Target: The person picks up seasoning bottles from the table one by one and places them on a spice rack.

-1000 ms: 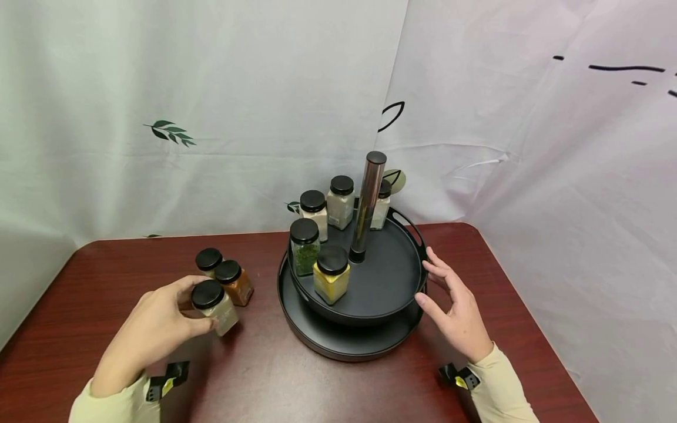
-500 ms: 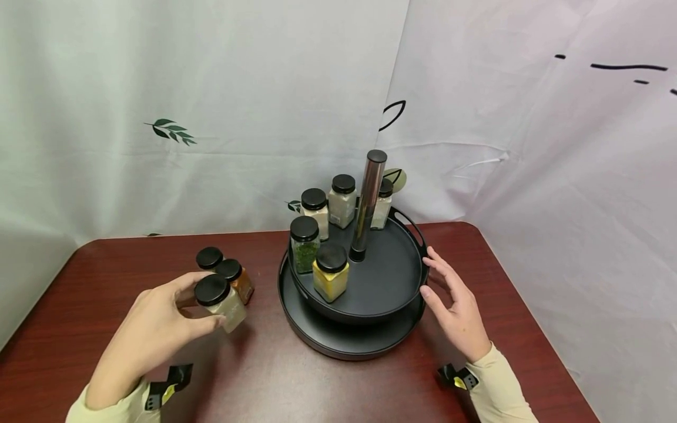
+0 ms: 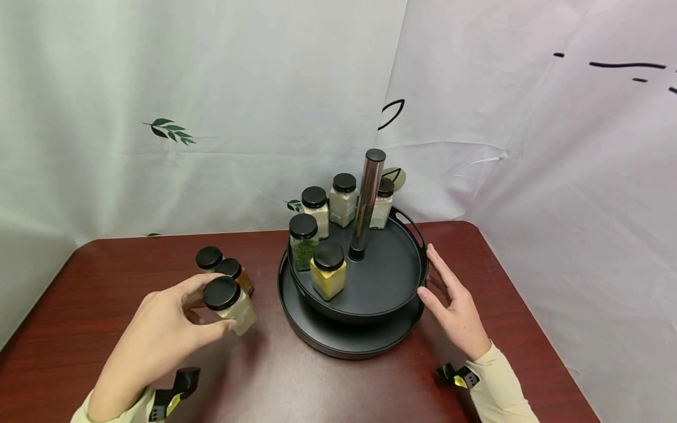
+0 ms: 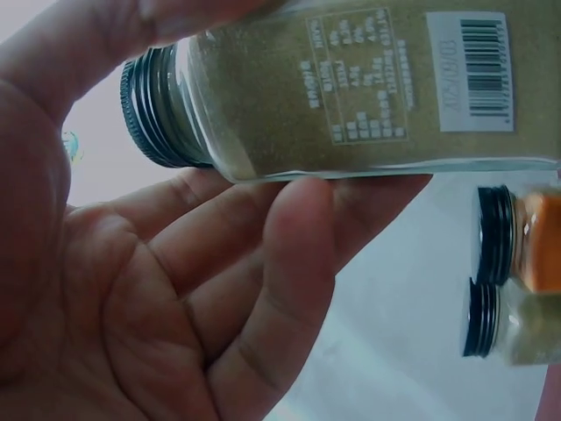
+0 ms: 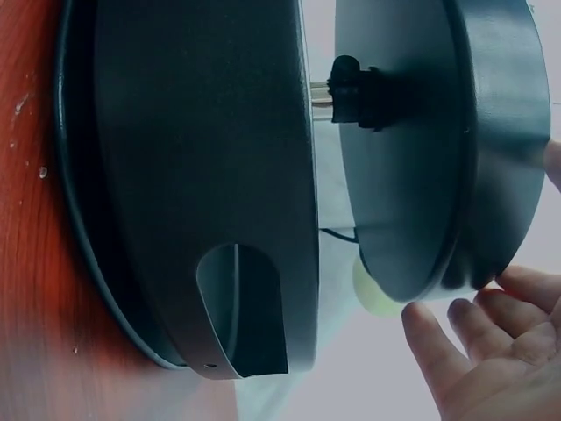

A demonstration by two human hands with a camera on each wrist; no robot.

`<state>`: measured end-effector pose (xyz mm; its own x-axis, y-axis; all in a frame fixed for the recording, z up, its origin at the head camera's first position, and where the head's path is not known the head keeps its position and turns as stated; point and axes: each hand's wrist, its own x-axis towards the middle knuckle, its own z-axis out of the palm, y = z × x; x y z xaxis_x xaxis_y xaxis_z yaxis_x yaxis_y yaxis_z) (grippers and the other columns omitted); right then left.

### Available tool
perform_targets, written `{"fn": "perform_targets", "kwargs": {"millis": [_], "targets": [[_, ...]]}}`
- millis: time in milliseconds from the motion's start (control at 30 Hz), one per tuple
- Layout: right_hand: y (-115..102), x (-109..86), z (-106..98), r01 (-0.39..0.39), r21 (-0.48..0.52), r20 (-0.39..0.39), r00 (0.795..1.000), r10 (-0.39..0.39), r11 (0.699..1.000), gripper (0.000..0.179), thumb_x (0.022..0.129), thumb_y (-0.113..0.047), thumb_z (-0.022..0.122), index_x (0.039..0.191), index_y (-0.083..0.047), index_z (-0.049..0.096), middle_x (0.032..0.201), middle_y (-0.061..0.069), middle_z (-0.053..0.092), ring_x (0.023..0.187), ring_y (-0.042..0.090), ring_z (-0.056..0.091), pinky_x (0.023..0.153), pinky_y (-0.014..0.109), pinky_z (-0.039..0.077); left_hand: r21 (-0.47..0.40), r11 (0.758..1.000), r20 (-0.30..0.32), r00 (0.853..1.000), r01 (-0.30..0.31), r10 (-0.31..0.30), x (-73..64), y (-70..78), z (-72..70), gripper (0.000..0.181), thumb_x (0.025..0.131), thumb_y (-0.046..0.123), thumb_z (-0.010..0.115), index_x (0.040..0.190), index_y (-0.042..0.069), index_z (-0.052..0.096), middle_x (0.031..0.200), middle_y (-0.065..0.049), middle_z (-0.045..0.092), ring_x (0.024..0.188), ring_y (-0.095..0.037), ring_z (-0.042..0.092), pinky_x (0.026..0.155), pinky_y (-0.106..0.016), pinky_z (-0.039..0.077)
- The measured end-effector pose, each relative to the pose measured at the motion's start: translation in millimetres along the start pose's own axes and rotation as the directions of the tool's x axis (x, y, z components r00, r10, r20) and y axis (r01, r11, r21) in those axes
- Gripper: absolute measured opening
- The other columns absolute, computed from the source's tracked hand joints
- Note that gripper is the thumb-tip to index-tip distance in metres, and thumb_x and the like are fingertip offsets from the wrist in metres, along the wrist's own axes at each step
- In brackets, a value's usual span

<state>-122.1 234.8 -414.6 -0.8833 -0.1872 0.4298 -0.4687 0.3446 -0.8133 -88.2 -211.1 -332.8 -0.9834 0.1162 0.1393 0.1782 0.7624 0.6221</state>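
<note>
My left hand (image 3: 164, 329) grips a square glass spice jar (image 3: 244, 314) between thumb and fingers, below its black lid. The jar is tilted and held above the table; its tan powder and barcode label show in the left wrist view. Just behind it stand a spice jar of orange powder (image 3: 247, 282) and another black-lidded jar (image 3: 208, 258), both partly hidden. My right hand (image 3: 457, 314) has its fingers spread along the right rim of the upper tray (image 3: 388, 270) of a black two-tier turntable, fingertips at the rim.
On the upper tray stand a yellow spice jar (image 3: 328, 279), a green herb jar (image 3: 304, 249) and several pale jars along the back. A metal post (image 3: 365, 205) rises from its centre. The wider lower tray (image 3: 354, 349) rests on the red-brown table (image 3: 296, 388). White curtain hangs behind.
The left hand has carried its jar to the right, away from the other two. The upper tray's jars have shifted slightly clockwise. The right hand stays at the rim.
</note>
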Motion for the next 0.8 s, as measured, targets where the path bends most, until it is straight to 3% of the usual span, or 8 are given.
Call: {"fn": "perform_targets", "kwargs": {"millis": [367,633,800], "targets": [[-1,-0.2,0,-0.008,-0.015,0.018,1.000,0.008,1.000,0.075,0.096,0.007,0.060,0.160,-0.015,0.026,0.167,0.000,0.020,0.146,0.021,0.034,0.110,0.024,0.038,-0.027,0.999,0.001,0.999,0.035,-0.035,-3.5,12.6,3.8,0.064,0.072,0.026,0.091,0.129,0.027,0.062,0.083,0.015,0.072,0.071,-0.001,0.068,0.064,-0.025,0.052],[-2,-0.5,1,-0.013,-0.002,0.027,1.000,0.013,1.000,0.075,0.097,0.007,0.060,0.160,-0.015,0.026,0.167,0.000,0.019,0.147,0.025,0.033,0.111,0.024,0.037,-0.057,0.998,-0.110,0.993,-0.041,0.035,-6.4,21.3,11.1,0.060,0.069,0.021,0.093,0.120,0.032,0.065,0.078,0.019,0.070,0.068,-0.002,0.067,0.065,-0.021,0.052],[-1,-0.8,2,-0.003,-0.004,0.023,1.000,0.003,1.000,0.075,0.096,0.008,0.060,0.160,-0.014,0.026,0.167,0.001,0.019,0.148,0.025,0.031,0.111,0.024,0.036,-0.062,0.996,-0.138,0.989,-0.057,0.048,-7.0,27.0,13.7,0.060,0.068,0.020,0.094,0.119,0.033,0.065,0.076,0.020,0.068,0.066,-0.002,0.066,0.063,-0.019,0.052]]}}
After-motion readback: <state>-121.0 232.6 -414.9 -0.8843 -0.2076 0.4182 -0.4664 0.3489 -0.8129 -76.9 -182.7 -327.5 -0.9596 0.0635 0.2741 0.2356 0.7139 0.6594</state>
